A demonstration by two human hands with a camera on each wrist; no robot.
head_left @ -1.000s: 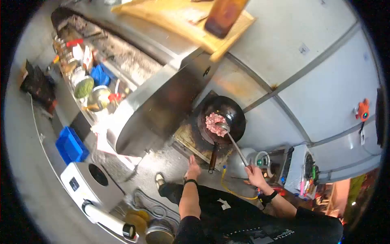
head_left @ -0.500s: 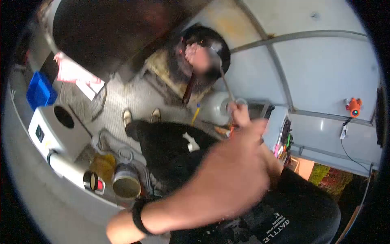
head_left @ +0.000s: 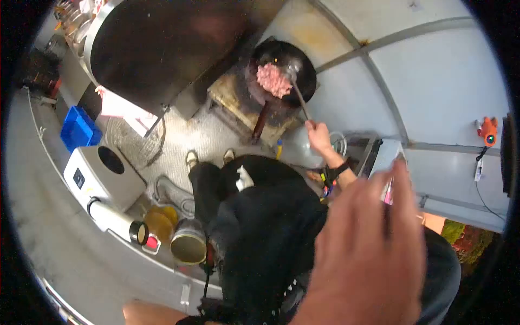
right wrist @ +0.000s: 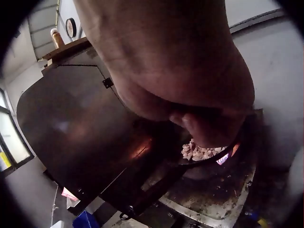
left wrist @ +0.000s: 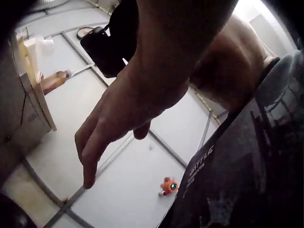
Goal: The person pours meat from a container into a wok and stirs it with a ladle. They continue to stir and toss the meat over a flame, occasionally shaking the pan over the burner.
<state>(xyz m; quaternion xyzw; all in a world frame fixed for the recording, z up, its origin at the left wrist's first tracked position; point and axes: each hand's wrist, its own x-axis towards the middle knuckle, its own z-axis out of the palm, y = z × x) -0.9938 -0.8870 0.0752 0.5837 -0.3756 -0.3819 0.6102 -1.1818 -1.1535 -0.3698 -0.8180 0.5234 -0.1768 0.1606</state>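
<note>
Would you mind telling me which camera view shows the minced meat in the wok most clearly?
The head view: the pink minced meat lies unobstructed in the black wok, with the ladle held by the right hand reaching it. The right wrist view shows only a small patch beneath the hand. The left wrist view misses it.

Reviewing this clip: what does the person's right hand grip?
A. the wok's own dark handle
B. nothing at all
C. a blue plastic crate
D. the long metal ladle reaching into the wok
D: the right hand grips the long metal ladle, whose bowl sits by the pink minced meat in the round black wok.
</note>
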